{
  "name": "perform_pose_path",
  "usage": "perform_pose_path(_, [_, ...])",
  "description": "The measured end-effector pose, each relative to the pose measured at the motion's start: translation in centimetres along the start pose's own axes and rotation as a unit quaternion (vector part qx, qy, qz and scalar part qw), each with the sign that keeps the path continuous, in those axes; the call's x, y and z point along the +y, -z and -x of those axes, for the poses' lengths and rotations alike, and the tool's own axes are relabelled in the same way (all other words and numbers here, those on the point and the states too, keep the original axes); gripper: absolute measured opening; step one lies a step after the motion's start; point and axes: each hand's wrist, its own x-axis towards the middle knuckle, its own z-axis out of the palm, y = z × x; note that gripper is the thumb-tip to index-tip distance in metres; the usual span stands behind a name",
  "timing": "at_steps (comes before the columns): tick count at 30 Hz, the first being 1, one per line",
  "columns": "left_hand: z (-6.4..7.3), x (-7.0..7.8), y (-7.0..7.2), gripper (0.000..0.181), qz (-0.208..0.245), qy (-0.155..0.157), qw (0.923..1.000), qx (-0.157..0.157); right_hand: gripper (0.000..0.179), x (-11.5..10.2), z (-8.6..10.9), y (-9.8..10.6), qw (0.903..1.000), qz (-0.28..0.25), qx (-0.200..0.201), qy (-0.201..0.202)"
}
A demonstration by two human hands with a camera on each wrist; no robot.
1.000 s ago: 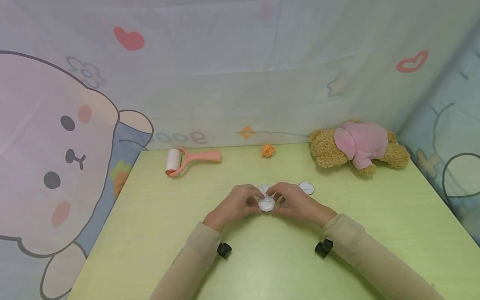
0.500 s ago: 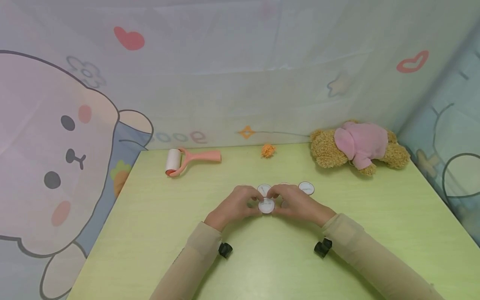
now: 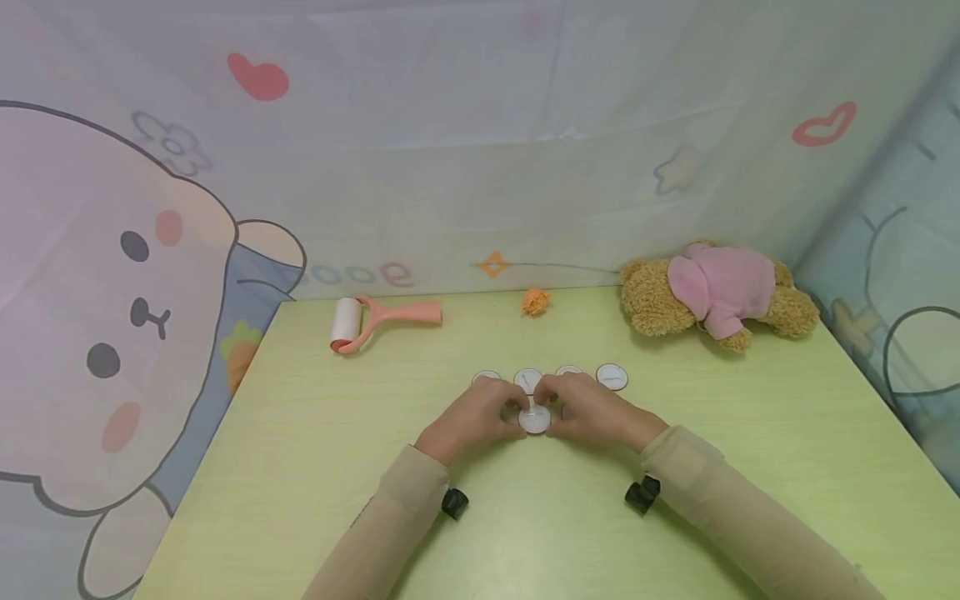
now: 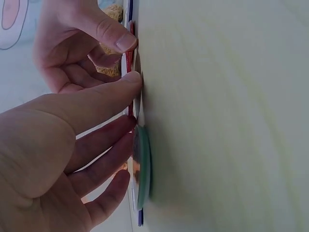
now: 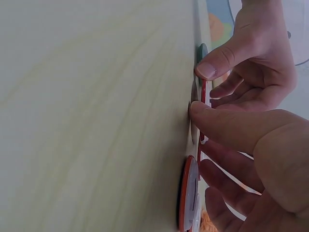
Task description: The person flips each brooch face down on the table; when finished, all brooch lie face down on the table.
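Note:
Both hands meet around a round pin badge [image 3: 535,419] lying white back up, low over the table. My left hand [image 3: 480,414] holds its left edge, thumb near the table and fingers curled at the far side. My right hand [image 3: 596,412] grips the right edge in the same way. From the wrists the badge shows only as a thin edge [image 5: 194,128] between the two thumbs. A green-rimmed badge [image 4: 142,169] lies beside my left fingers. Next to my right fingers is a red-rimmed badge [image 5: 187,195].
Behind the hands runs a row of several badges, the rightmost badge [image 3: 612,377] fully visible. Farther back are a pink-handled lint roller [image 3: 386,317], a small orange fuzzy ball [image 3: 536,302] and a teddy bear [image 3: 720,292] in pink. A printed curtain [image 3: 450,167] borders the table.
The badge between the hands has moved slightly toward the person, both hands moving with it. More of the back row shows past the hands. The roller, ball and bear stay put.

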Motion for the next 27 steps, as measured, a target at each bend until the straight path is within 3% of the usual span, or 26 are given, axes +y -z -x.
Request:
perform_pose_path(11, [0.11, 0.31, 0.08, 0.022, 0.003, 0.002, 1.0, 0.004, 0.036, -0.15, -0.05, 0.1, 0.9996, 0.02, -0.007, -0.019])
perform_pose_path(27, [-0.25, 0.19, 0.21, 0.024, -0.008, 0.01, 0.9999, -0.003, 0.031, -0.03, -0.31, 0.06, 0.9996, 0.024, 0.001, -0.016])
